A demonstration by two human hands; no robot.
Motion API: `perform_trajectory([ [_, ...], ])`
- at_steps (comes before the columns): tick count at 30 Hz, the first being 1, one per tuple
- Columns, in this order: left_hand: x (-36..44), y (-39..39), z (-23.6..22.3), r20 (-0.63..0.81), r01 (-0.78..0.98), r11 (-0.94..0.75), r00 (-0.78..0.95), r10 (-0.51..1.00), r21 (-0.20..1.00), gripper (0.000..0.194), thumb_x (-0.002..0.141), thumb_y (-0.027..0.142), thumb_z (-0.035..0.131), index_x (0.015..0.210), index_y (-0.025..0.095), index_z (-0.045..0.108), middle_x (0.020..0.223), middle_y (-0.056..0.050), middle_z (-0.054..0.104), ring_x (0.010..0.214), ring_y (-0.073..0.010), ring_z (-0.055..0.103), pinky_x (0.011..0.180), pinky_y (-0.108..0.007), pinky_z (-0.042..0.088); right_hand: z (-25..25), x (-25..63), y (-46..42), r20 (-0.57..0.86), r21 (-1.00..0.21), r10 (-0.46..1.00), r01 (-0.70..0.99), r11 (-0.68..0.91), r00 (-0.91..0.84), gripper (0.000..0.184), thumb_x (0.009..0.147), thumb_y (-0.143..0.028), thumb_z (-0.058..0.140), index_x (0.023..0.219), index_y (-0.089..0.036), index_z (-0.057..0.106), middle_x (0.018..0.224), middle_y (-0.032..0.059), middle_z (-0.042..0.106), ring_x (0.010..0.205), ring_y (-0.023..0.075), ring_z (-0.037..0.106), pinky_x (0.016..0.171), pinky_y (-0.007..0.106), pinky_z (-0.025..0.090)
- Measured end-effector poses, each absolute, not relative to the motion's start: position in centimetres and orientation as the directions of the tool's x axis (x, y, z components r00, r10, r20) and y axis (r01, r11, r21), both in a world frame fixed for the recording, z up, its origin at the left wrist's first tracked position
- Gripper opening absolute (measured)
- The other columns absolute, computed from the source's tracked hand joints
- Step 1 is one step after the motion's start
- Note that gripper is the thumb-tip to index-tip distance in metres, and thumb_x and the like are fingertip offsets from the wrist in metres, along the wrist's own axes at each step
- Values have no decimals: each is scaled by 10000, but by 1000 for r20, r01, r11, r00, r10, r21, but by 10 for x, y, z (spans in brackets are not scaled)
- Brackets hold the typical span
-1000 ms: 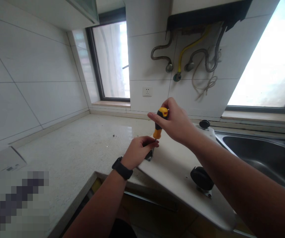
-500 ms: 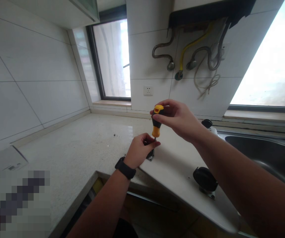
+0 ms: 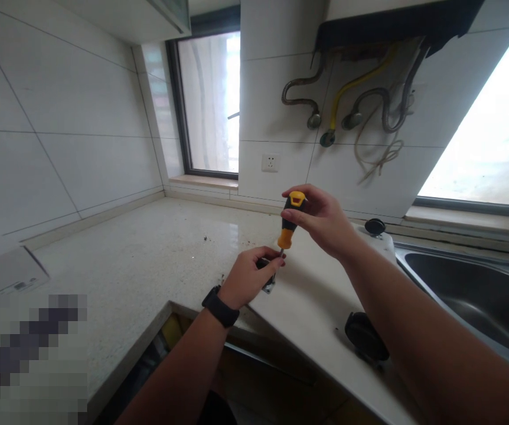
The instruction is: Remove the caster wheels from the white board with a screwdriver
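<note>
My right hand (image 3: 319, 221) is closed around the black-and-yellow handle of a screwdriver (image 3: 286, 238), which tilts slightly with its shaft pointing down. With thumb and fingers pinched near the shaft's lower end, my left hand (image 3: 254, 273) steadies the screwdriver above a black caster (image 3: 265, 264) with a metal mounting plate. The screwdriver's tip and any screw there are hidden by my fingers. That caster sits near the left end of a white board (image 3: 307, 313). Two more black casters are on the board, one by my right forearm (image 3: 366, 335) and one at the far corner (image 3: 375, 226).
A steel sink (image 3: 480, 295) lies to the right of the board. Speckled countertop (image 3: 148, 254) stretches left, with small dark crumbs on it and a white box (image 3: 9, 268) at its left. An open drawer (image 3: 170, 336) is below the counter edge. Hoses (image 3: 299, 100) hang on the wall.
The view has shifted slightly. The screwdriver now leans a little more to the right at its top, and my right hand has turned with it. My left hand keeps its pinch near the shaft.
</note>
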State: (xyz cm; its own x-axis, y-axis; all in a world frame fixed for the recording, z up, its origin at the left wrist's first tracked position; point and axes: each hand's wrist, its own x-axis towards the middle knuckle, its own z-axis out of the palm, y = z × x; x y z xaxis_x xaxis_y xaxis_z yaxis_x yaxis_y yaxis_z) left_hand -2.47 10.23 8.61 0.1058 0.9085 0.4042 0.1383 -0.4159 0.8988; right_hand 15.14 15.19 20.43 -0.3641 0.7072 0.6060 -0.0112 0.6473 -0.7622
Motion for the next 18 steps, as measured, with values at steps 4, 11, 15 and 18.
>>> perform_trajectory([
  [4, -24, 105, 83, 448, 186, -455, 81, 891, 871, 228, 934, 411, 737, 1035, 222, 815, 1000, -83, 827, 927, -238, 737, 880, -409, 558, 205, 154, 155, 585, -784, 720, -31, 620, -372, 462, 661, -347, 960, 1062, -250, 752, 866, -28, 632, 797, 149, 663, 748, 353, 602],
  [11, -26, 127, 80, 511, 180, -519, 92, 855, 836, 201, 906, 363, 779, 1047, 228, 827, 1054, -89, 831, 980, -243, 758, 945, -421, 585, 193, 156, 175, 642, -753, 705, -73, 654, -301, 476, 651, -299, 964, 1055, -262, 715, 863, -45, 630, 775, 127, 657, 718, 324, 615],
  [15, -27, 138, 79, 514, 171, -523, 94, 852, 835, 184, 887, 349, 794, 1013, 221, 829, 1023, -86, 832, 958, -241, 758, 939, -419, 584, 187, 156, 186, 661, -749, 725, -124, 650, -191, 560, 564, -263, 999, 1008, -266, 659, 841, -62, 654, 728, 123, 659, 677, 319, 627],
  [18, -32, 141, 79, 535, 171, -543, 92, 840, 822, 208, 911, 364, 764, 1047, 218, 824, 1034, -85, 827, 953, -241, 750, 905, -410, 579, 186, 157, 188, 643, -766, 744, -132, 630, -183, 515, 564, -284, 999, 954, -254, 663, 842, -57, 679, 715, 128, 681, 696, 343, 650],
])
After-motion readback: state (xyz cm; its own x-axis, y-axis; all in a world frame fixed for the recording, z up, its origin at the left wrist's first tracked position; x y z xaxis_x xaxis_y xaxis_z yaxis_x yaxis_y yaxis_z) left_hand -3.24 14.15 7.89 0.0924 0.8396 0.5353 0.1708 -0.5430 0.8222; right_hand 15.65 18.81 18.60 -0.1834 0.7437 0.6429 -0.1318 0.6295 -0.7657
